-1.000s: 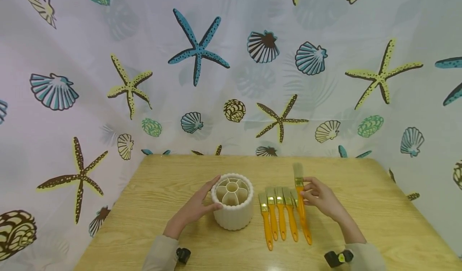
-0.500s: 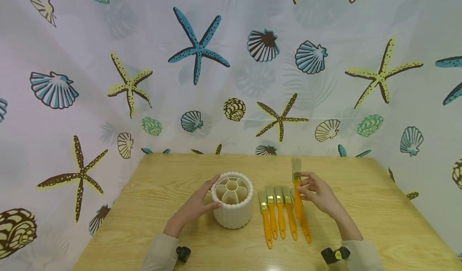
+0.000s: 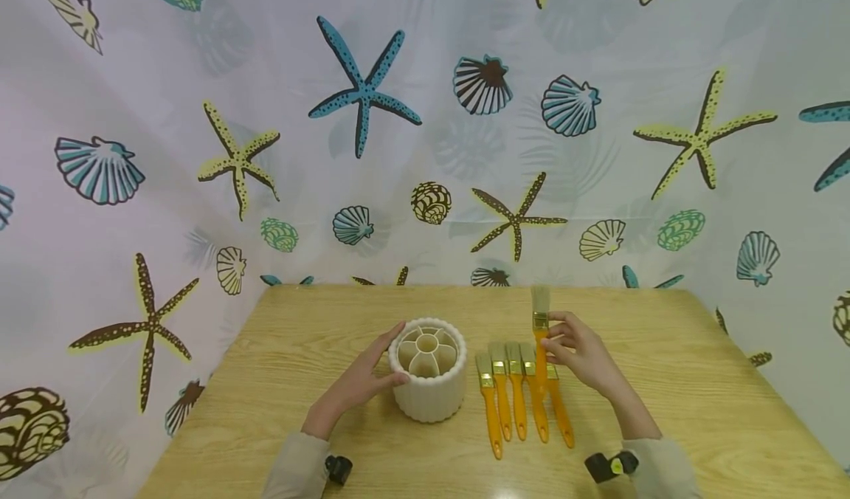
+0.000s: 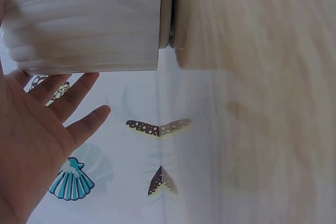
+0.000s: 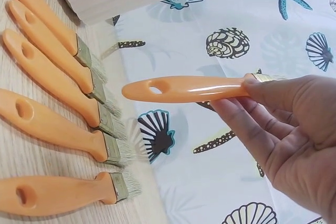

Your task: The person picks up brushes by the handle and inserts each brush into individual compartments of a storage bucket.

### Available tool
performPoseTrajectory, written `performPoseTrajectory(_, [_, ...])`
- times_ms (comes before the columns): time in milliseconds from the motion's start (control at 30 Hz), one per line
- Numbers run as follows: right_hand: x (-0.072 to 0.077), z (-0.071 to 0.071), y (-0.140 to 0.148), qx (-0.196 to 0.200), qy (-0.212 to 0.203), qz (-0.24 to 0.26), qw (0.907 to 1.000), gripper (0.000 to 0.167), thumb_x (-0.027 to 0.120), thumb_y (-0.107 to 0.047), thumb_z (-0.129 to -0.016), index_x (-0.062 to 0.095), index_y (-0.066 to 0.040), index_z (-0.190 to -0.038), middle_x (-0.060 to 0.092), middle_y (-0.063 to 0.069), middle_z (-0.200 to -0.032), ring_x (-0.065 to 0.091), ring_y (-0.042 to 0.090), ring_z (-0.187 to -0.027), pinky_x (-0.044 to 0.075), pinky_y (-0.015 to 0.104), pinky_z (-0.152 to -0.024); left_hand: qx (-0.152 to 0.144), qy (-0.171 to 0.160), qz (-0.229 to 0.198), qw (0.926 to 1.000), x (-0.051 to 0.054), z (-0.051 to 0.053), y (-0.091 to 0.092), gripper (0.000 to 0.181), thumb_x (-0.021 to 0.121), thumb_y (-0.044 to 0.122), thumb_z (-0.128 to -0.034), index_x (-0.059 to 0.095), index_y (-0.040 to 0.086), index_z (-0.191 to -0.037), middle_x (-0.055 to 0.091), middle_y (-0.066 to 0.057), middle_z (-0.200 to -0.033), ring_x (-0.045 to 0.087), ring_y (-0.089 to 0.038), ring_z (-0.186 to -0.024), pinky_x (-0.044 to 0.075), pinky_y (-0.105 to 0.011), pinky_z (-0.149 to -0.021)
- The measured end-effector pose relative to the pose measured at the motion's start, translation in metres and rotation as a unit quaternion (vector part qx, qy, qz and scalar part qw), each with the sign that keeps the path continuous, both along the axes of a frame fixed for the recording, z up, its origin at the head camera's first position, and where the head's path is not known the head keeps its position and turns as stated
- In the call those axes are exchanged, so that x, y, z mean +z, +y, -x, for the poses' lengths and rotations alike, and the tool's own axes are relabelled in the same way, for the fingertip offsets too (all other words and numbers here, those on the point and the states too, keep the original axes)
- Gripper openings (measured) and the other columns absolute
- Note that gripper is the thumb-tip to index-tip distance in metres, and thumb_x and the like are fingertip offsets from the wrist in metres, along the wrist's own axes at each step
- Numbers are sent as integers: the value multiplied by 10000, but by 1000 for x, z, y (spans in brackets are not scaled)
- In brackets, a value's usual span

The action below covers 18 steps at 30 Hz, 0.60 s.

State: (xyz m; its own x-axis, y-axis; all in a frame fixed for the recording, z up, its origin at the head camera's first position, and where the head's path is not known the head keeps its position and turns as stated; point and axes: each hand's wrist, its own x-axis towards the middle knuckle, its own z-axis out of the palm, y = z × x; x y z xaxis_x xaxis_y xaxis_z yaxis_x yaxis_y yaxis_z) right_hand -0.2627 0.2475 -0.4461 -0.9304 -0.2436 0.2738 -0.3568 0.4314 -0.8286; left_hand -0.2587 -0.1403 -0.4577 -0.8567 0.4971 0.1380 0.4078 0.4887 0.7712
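**Lifted brush [image 3: 541, 357] shifts left and slightly higher than a second ago**

The left hand [image 3: 358, 381] spreads wide against the white holder [image 3: 432, 401], thumb and fingers touching its side rather than wrapping round it. The holder stands upright on the table [image 3: 319, 322]; with such light contact, a knock could probably slide or tip it. Just right of it, five brushes [image 3: 519, 410] lie in a row. The lifted brush is above them, bristles up; lowered here, it might catch the row. The right hand [image 3: 586, 355] pinches it between thumb and fingers, so a loose pinch could let it swivel.
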Motion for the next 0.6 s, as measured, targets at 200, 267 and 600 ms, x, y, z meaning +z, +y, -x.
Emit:
performPoseTrajectory(200, [4, 1, -4, 3, 23, 21, 10000, 461, 607, -73, -893, 399, 26, -1293, 568, 202, -991, 646, 220, -845, 569, 312, -665, -44, -42, -129, 9999, 0, -1, 0, 814, 637, 348, -870, 136, 236, -1502, 146, -9, -1547, 151, -288, -1411, 205, -568, -1092])
performPoseTrajectory(267, [5, 2, -5, 25, 27, 53, 10000, 461, 604, -72, -895, 395, 34, -1292, 563, 205, -990, 644, 202, -844, 569, 310, -667, -59, -31, -146, 9999, 0, -1, 0, 816, 637, 349, -870, 137, 226, -1502, 146, -8, -1546, 152, -284, -1411, 205, -564, -1093])
performPoseTrajectory(600, [12, 0, -13, 131, 110, 279, 9995, 468, 596, -46, -894, 379, 53, -1296, 562, 218, -980, 639, 271, -851, 570, 324, -670, -14, -67, -145, 9999, 0, -1, 0, 820, 643, 336, -869, 138, 210, -1503, 146, -10, -1546, 151, -286, -1411, 202, -568, -1093])
